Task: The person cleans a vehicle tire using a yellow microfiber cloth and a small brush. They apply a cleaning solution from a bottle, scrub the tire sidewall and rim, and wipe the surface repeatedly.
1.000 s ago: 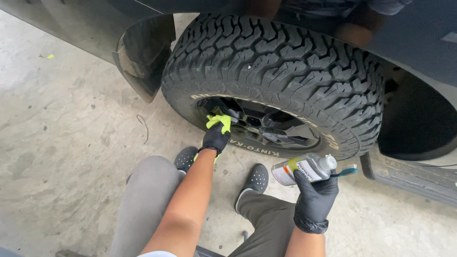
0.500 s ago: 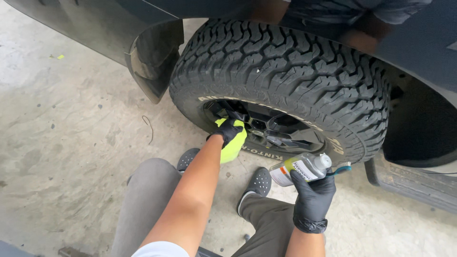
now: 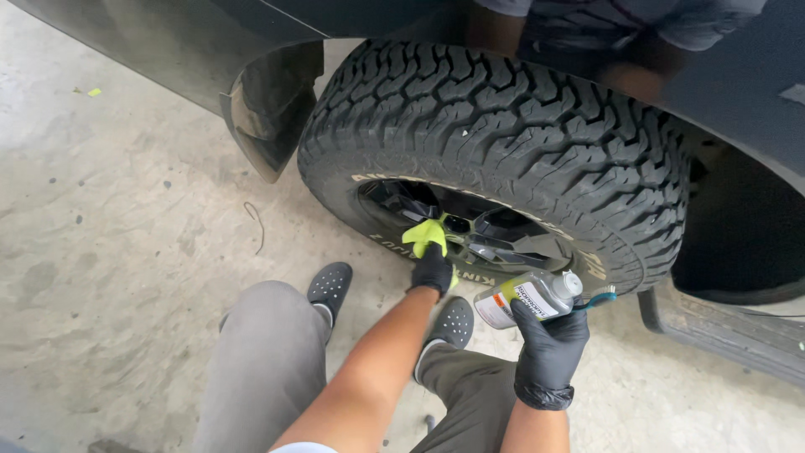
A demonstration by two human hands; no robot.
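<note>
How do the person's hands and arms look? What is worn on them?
Both hands wear black disposable gloves: the left hand and the right hand. Each glove ends at the wrist, with a slightly wrinkled cuff. The forearms are bare, without sleeves, watch or bracelet. A pale short sleeve edge shows at the left arm's bottom end.

Under you runs a grey, stained concrete floor [image 3: 109, 252], mottled with dark spots. The knobbly tyre [image 3: 503, 143] sits right on it. Your two dark perforated clogs [image 3: 329, 288] are planted near the tyre. A small yellow-green scrap [image 3: 94, 92] lies far left, and a thin curled strand [image 3: 256, 222] lies mid-floor.
</note>
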